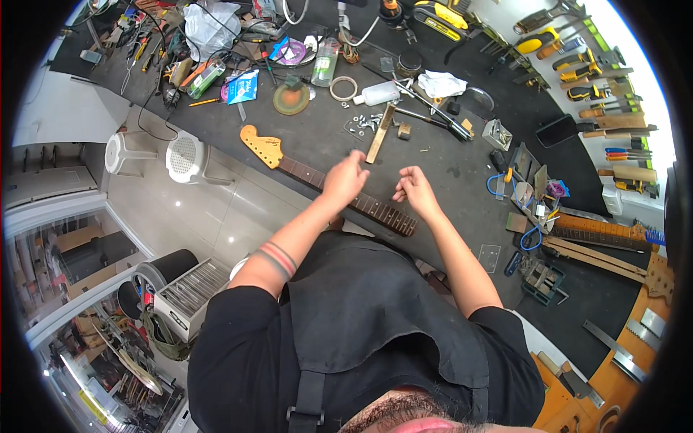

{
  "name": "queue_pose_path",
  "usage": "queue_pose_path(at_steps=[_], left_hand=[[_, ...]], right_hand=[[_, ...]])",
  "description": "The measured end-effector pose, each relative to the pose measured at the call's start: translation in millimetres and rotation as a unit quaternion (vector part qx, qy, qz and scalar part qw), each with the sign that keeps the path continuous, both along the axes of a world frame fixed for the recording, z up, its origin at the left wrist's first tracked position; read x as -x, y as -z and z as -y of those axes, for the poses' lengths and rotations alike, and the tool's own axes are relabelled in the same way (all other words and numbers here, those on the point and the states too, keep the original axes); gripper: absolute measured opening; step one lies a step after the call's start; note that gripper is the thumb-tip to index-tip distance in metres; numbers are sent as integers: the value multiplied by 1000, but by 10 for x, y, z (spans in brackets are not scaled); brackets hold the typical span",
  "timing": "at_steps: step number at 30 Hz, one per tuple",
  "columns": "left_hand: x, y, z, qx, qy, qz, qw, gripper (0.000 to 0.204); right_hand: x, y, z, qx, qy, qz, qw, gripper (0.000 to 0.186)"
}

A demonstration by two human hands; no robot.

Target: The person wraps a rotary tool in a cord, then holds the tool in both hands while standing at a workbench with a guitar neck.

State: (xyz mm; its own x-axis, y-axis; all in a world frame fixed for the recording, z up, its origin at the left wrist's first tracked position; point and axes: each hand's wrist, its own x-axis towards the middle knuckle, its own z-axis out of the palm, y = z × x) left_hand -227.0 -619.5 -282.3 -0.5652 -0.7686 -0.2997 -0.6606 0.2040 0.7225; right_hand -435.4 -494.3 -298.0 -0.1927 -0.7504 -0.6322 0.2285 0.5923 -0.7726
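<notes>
A guitar neck (303, 173) with a pale yellow headstock (261, 147) and dark fretboard lies diagonally on the dark workbench (469, 202). My left hand (349, 177) is over the middle of the neck, slightly blurred, fingers loosely bent, with nothing visible in it. My right hand (414, 189) is just right of the neck, fingers curled loosely apart, nothing visible between them. A brass-coloured straight bar (380, 135) lies above the space between my hands, with small metal parts (363, 123) beside it.
Cluttered tools, cables and a plastic bag (206, 29) fill the bench's far side. Hand tools (592, 72) hang on the right wall. More guitar necks (592, 234) and a small vise (538, 281) sit at right. White stools (188, 159) stand on the floor at left.
</notes>
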Motion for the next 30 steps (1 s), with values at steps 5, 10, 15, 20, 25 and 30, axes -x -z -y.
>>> queue_pose_path(at_steps=[5,10,15,20,25,30], left_hand=[[-86,390,469,106,49,64,991,45],[-65,597,621,112,129,45,984,46],[13,724,833,133,69,-25,988,35],[261,821,1112,167,70,-35,983,35],[557,843,1343,159,77,-26,984,40],[659,865,1457,173,19,-134,976,43]], right_hand=[[-409,157,887,-53,-109,-415,902,44],[-496,311,1431,-235,-104,-466,847,68],[-319,371,1430,-202,-115,-480,846,55],[-221,345,1222,-164,-98,-498,846,49],[-155,342,987,-129,-68,-517,843,44],[-79,343,845,-92,-22,-529,843,42]])
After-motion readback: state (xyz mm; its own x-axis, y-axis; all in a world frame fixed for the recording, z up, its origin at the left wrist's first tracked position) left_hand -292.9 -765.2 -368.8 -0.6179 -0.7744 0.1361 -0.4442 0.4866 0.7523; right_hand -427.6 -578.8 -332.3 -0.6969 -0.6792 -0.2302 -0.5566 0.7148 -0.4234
